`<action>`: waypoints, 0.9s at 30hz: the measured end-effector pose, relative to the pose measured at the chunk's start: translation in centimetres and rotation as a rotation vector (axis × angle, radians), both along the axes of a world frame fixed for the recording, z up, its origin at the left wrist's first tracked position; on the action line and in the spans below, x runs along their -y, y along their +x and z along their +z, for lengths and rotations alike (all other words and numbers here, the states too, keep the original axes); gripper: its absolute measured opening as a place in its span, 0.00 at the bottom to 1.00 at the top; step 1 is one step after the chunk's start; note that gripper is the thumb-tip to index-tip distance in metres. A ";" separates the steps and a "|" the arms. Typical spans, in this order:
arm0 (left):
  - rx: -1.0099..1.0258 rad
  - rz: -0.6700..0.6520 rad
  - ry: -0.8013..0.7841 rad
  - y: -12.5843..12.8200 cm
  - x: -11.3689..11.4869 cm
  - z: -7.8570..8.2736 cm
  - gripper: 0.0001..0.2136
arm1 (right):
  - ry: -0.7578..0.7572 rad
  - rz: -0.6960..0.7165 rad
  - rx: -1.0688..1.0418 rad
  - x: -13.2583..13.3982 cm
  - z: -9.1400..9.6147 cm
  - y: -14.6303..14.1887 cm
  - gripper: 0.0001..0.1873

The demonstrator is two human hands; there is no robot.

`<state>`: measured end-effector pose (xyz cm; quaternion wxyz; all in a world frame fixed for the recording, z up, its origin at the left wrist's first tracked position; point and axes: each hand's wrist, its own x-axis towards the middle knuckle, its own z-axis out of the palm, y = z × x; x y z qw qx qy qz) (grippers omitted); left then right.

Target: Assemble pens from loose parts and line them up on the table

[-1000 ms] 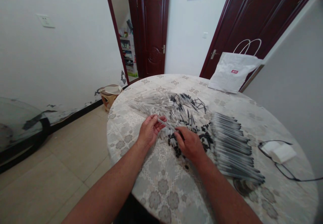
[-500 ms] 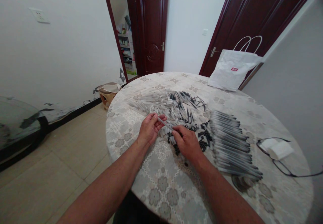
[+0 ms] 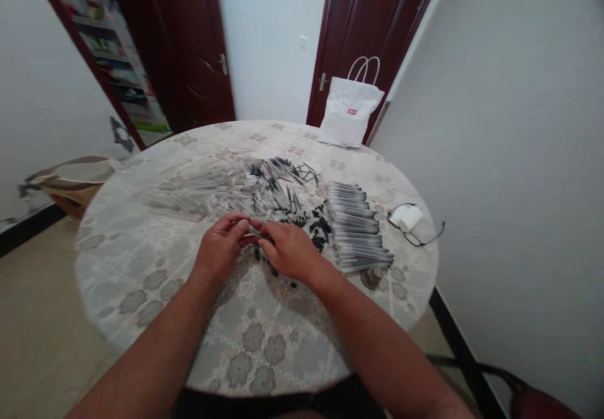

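Observation:
A slim grey-white pen [image 3: 255, 232] spans the small gap between my two hands, mostly covered by fingers. My left hand [image 3: 221, 246] is closed around one end with thumb and fingertips. The other end is pinched in my right hand [image 3: 290, 249]. Just beyond them lies a loose pile of translucent white pen barrels [image 3: 202, 192]. Thin dark-tipped refills [image 3: 283, 170] are scattered at its right side. Small black pen parts [image 3: 321, 227] lie to the right of my right hand. Farther right, finished-looking pens [image 3: 356, 227] are stacked in a long row.
A round table with a patterned cloth [image 3: 264, 318] carries everything. A small round object [image 3: 371, 278] sits at the row's near end. Eyeglasses [image 3: 415, 241] and a white tissue wad [image 3: 407, 216] lie at right. A white paper bag [image 3: 352, 117] stands at the back edge.
My view has turned to the right, so the table and bag appear farther left. My hands have drawn closer together along the pen, which shows less between them.

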<state>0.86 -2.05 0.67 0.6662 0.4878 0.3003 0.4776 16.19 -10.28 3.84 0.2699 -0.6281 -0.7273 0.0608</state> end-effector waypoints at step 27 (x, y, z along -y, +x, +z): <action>-0.563 0.255 0.331 -0.6 0.0 0.4 0.12 | -0.457 -0.235 0.310 10.3 2.2 17.2 0.13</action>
